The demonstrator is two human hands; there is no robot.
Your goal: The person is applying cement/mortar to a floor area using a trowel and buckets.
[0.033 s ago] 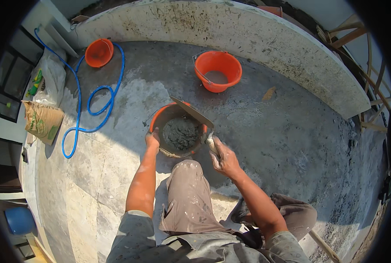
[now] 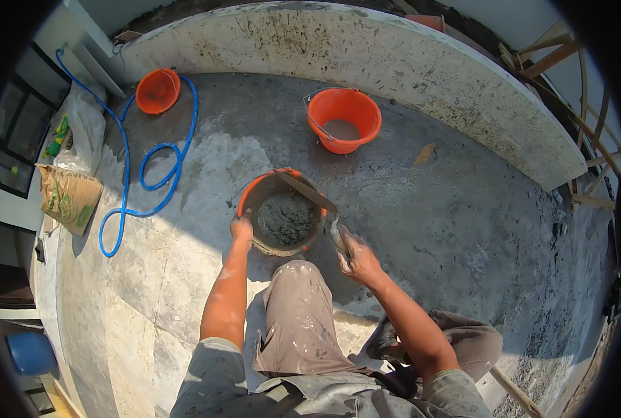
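Right in front of my knee stands an orange bucket point(image 2: 243, 200) smeared with grey, and wet grey mortar point(image 2: 286, 219) lies inside it. My left hand point(image 2: 241, 228) grips the bucket's left rim; part of its fingers is hidden. On the other side, my right hand point(image 2: 355, 252) is closed around the pale handle of a trowel point(image 2: 307, 190). Its long blade points up and to the left, across the far right part of the bucket's mouth, tilted nearly on edge. Whether the blade touches the rim I cannot tell.
Farther off sits a second orange bucket point(image 2: 371, 118) with grey contents. Another orange bucket point(image 2: 158, 91) lies by a coiled blue hose point(image 2: 179, 167) at the far left. A paper sack point(image 2: 70, 197) leans at the left. A low curved wall point(image 2: 394, 63) bounds the far side.
The trowel blade has turned more on edge and sits slightly lower over the bucket. The whole view has shifted a little; my left hand keeps its hold on the rim.
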